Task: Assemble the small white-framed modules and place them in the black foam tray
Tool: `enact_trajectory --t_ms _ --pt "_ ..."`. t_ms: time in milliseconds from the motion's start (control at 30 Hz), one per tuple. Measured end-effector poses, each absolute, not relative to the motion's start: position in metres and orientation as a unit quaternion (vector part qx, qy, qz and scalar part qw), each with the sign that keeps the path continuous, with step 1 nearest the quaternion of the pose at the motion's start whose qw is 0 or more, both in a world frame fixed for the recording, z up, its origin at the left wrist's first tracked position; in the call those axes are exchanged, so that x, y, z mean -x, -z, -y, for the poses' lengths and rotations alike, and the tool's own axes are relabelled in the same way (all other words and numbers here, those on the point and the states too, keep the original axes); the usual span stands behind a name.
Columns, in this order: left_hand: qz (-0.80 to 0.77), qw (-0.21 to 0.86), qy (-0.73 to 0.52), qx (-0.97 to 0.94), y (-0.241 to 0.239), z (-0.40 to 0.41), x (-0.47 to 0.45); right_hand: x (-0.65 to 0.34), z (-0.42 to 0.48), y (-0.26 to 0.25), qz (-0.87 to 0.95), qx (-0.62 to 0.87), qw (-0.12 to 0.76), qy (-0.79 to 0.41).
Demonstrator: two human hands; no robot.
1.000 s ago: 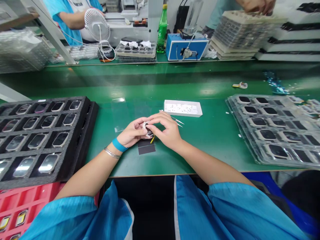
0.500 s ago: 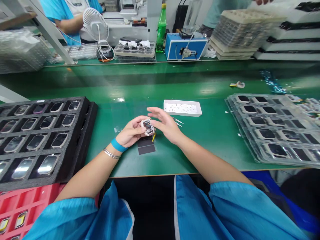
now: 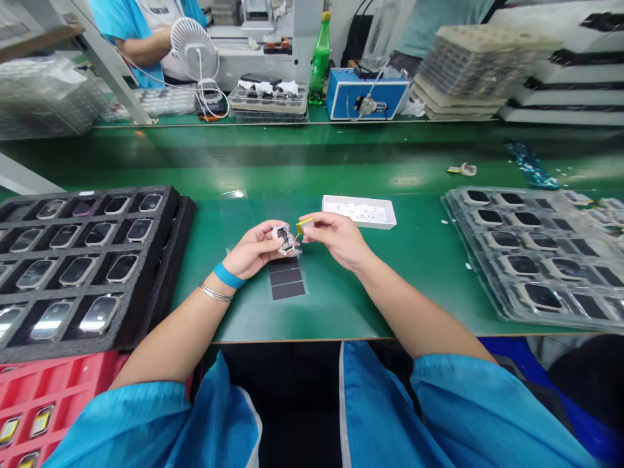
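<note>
My left hand (image 3: 255,249) pinches a small white watch housing (image 3: 284,240) with dark electronic parts showing inside. Close by on the right, my right hand (image 3: 338,239) grips a flat battery (image 3: 305,225), silver with a yellow edge, between thumb and fingers. A thin yellow-orange lead seems to run from the battery to the housing. Both are held above the green bench. Below my hands lies a clear sheet with dark rectangular stickers (image 3: 287,283). Just behind my right hand is a shallow white box (image 3: 361,211) holding many tiny dark pieces.
Black foam trays (image 3: 180,247) of watch cases stand at left, above a red tray (image 3: 73,383). Clear plastic trays (image 3: 480,273) with more watches lie at right. A loose part with a yellow tab (image 3: 463,169) sits farther back. A co-worker (image 3: 151,49) sits opposite, behind a fan (image 3: 195,49).
My right hand has closed on the battery, which hung below the housing, and lifted it up beside it. My left hand still holds the housing, and the view has shifted slightly.
</note>
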State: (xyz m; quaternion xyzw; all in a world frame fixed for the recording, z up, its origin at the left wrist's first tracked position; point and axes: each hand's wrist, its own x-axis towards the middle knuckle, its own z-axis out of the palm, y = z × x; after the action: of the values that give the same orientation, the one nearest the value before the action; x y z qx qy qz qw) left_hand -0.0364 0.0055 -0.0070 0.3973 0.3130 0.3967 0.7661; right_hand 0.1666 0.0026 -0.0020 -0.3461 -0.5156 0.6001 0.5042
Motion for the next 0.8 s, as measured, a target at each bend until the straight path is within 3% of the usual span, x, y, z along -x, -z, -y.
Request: enact_trajectory --t_ms 200,467,700,800 --pt "-0.321 0.808 -0.307 -0.388 0.005 -0.001 0.030 -0.161 0.003 0.005 0.645 0.354 0.502 -0.454" --pt "-0.392 0.751 -0.365 -0.387 0.008 0.002 0.016 -0.157 0.000 0.015 0.704 0.390 0.495 -0.327" --pt "-0.474 0.687 -0.425 -0.349 0.006 -0.012 0.023 -0.145 -0.017 0.033 0.665 0.425 0.499 -0.358" --pt "-0.495 0.655 -0.480 -0.308 0.005 -0.024 0.040 -0.142 -0.024 0.034 0.680 0.451 0.449 -0.363"
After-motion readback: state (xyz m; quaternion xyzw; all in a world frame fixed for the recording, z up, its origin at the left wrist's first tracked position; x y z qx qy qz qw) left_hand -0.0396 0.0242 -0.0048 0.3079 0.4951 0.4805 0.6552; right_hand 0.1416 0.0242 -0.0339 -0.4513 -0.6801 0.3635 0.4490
